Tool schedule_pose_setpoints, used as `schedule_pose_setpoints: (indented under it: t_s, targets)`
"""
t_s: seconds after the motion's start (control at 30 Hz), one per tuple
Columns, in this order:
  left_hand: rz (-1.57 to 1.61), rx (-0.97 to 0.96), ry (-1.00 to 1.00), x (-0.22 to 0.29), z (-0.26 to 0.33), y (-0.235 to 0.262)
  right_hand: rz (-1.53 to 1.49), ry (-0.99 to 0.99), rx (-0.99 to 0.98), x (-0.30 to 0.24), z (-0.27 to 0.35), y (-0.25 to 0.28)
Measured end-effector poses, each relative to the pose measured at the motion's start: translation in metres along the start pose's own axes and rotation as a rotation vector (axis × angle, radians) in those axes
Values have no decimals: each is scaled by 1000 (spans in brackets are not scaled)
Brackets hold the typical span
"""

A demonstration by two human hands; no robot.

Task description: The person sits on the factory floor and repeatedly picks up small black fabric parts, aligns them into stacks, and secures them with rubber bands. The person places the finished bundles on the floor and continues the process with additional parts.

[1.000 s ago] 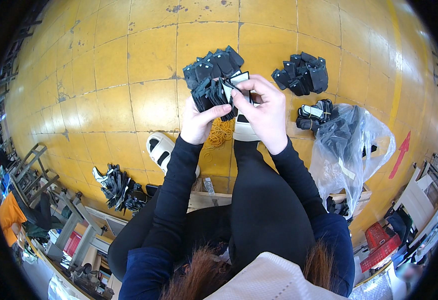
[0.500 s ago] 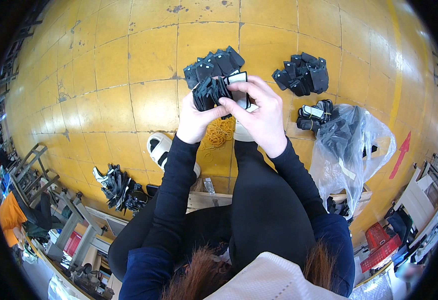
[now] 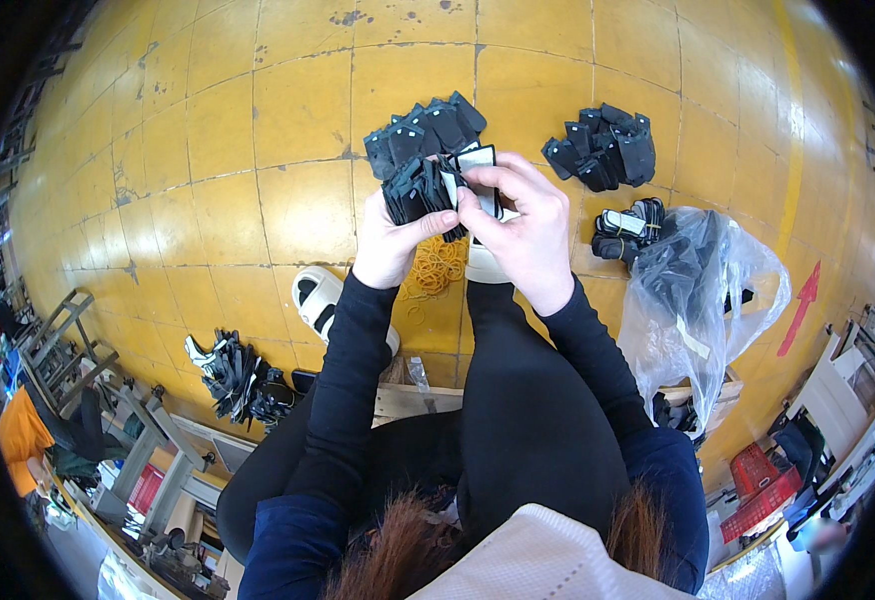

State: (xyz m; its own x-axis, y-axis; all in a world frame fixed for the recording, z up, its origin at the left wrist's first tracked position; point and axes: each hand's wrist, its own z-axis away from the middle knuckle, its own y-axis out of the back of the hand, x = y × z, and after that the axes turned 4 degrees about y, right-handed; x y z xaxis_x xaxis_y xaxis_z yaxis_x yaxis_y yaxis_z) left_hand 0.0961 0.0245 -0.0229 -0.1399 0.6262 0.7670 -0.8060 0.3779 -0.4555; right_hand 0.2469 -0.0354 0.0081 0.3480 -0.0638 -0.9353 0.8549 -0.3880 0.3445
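My left hand (image 3: 388, 240) is closed round a thick stack of black fabric pieces (image 3: 417, 192), its thumb across the near side. At the stack's right end my right hand (image 3: 526, 222) pinches flat pieces with white faces (image 3: 476, 160) between thumb and fingers. What the pieces are I cannot make out. Just beyond my hands, on the floor, lies a fanned pile of similar black pieces (image 3: 428, 128). Below my hands is a heap of yellow rubber bands (image 3: 438, 266), partly hidden by the hands and a shoe.
Another black pile (image 3: 606, 148) lies at the far right. Nearer are banded bundles (image 3: 630, 226) beside a clear plastic bag (image 3: 696, 290) with dark pieces. More dark pieces (image 3: 238, 375) lie left of my legs. A white shoe (image 3: 320, 300) rests on the yellow tiled floor (image 3: 258, 100).
My right thumb and fingers have shifted slightly at the stack's right end, and more of a white face shows between them. My left hand keeps its hold.
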Motion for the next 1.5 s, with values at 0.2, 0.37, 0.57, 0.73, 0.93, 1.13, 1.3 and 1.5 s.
schedule_pose_setpoints:
  t_s: [0.2, 0.37, 0.57, 0.73, 0.93, 1.13, 1.3, 1.5]
  targets:
    - [0, 6, -21, -2, -1, 1, 10, 37, -5, -2, -2, 2]
    - [-122, 8, -17, -2, -2, 6, 14, 51, -53, -2, -3, 5]
    - [-149, 11, -42, -3, -2, 6, -79, -63, -57, -1, -1, 6]
    - [-113, 21, -48, -2, -2, 4, -44, -149, -16, -1, -2, 5]
    - [-207, 47, -48, 0, -2, 4, 16, 18, -41, -5, -2, 7]
    - [-189, 19, -41, -1, -1, 7, -45, -56, -22, -5, -3, 9]
    - [-67, 3, -44, -3, 0, 6, -28, 15, -27, -7, -4, 9]
    - [-78, -43, -61, 0, 0, 9, 24, 25, -31, -17, -4, 8]
